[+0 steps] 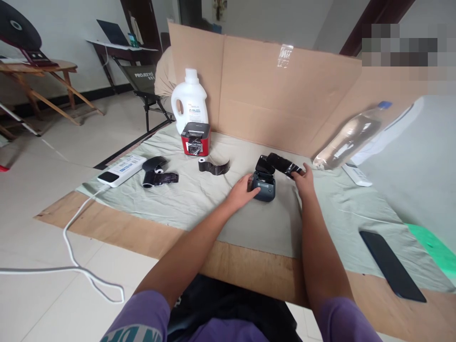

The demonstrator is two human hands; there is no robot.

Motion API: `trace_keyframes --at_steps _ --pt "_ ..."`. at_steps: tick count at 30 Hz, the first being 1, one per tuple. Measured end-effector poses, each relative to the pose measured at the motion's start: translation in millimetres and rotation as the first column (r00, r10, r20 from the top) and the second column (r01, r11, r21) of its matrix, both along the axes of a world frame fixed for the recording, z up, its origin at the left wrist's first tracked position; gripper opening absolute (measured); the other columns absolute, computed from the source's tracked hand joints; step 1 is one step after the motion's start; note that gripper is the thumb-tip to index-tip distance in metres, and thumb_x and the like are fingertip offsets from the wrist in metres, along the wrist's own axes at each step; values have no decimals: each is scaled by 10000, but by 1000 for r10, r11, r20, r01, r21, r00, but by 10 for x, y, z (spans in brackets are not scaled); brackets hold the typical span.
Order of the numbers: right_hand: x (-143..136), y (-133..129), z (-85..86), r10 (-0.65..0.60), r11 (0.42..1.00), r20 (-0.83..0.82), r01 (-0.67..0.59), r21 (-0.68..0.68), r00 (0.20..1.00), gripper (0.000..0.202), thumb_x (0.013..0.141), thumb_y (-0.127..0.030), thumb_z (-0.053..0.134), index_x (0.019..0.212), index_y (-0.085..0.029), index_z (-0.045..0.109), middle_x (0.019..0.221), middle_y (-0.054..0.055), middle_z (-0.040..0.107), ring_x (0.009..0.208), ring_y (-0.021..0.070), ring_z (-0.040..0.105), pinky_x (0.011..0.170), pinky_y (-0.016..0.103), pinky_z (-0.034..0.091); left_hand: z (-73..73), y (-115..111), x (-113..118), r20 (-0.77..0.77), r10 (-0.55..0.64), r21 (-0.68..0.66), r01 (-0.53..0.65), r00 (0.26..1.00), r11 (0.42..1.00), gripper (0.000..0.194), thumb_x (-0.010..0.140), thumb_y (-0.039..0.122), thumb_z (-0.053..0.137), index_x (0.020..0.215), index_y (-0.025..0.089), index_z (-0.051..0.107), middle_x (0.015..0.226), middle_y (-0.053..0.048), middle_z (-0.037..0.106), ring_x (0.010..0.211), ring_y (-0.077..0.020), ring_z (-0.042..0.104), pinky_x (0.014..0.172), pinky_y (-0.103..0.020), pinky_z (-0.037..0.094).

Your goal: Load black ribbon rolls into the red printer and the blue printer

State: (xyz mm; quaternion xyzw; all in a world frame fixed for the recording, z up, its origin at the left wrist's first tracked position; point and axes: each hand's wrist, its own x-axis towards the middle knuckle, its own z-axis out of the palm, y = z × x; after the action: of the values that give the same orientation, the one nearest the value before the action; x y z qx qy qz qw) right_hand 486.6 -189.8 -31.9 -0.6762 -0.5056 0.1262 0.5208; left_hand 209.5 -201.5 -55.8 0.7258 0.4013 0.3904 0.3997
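Note:
A small dark portable printer (pixel 264 189) stands on the cloth with its lid (pixel 265 165) raised. My left hand (pixel 243 191) grips its left side, thumb over the front edge. In my right hand (pixel 303 181) is the end of a glossy black paper strip (pixel 284 165), which stretches left to the raised lid. Whether the strip touches the lid I cannot tell. Left of the printer lies a small roll of black paper (pixel 214 166), partly unwound. Farther left are more black paper rolls (pixel 153 178) with loose tails.
A red and black printer (pixel 195 139) stands before a white jug (pixel 191 102). A white power strip (pixel 123 170) with a cable lies at the left. Cardboard (pixel 285 90) walls the back. At the right are a plastic bottle (pixel 351 135), a white remote (pixel 357 175) and a black phone (pixel 392 265).

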Motion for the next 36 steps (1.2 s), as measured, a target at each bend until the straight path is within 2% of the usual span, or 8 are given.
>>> trace_keyframes --at_steps 3,6,9,13,17,22,29,36 --pt "-69 -56 331 126 991 -204 -132 -12 971 584 657 -263 628 1232 -188 550 984 78 718 884 260 677 843 451 564 -15 9 1 -5 1 13 -1 1000 1000 659 828 400 674 1402 164 452 1326 -144 606 1241 -281 568 1097 -445 437" --pt "-242 -162 640 382 917 -146 -394 -64 913 407 643 -254 678 1046 -203 666 981 56 728 928 254 671 902 423 537 -14 13 -7 42 10 41 -12 999 999 749 812 394 688 1454 164 378 1397 -151 547 1224 -268 567 1072 -431 452" --pt "-446 -218 765 513 836 -41 -510 -200 857 379 686 -253 664 1058 -202 715 1022 52 728 931 253 674 898 419 535 23 -1 -29 104 5 95 -15 995 995 837 797 382 701 1501 188 291 1428 -138 514 1191 -235 573 1022 -380 476" --pt "-639 -120 630 477 856 125 -427 -291 870 401 721 -176 611 1107 -190 717 1059 70 722 882 240 677 853 420 551 100 -49 -64 73 -33 132 23 997 991 677 835 350 646 1447 207 393 1068 -51 674 943 -168 625 868 -291 509" --pt "-750 25 420 411 903 336 -328 -278 847 367 743 -88 571 1061 -189 725 1076 77 724 989 255 664 934 438 522 131 -89 -74 28 -76 96 73 997 993 569 870 340 594 1410 229 454 758 32 637 683 -126 581 738 -252 498" --pt "-812 69 314 403 913 522 -285 -293 752 368 765 -56 546 1045 -210 729 1120 75 705 1092 285 630 1012 489 470 104 -90 -63 12 -80 117 78 997 990 534 870 328 579 1388 234 487 739 43 610 653 -118 560 690 -237 478" --pt "-758 61 322 407 911 427 -326 -252 807 362 782 -82 545 1073 -204 722 1129 69 714 1051 260 650 969 442 511 100 -83 -54 -54 -94 125 100 994 987 543 873 309 568 1401 226 475 771 30 630 701 -134 587 712 -247 492" --pt "-872 58 222 403 909 502 -273 -314 765 383 759 -18 499 1013 -191 727 1076 80 697 1045 247 643 982 409 495 93 -79 -51 -67 -90 147 99 994 984 543 870 314 574 1396 211 489 777 17 635 693 -144 582 709 -257 496"
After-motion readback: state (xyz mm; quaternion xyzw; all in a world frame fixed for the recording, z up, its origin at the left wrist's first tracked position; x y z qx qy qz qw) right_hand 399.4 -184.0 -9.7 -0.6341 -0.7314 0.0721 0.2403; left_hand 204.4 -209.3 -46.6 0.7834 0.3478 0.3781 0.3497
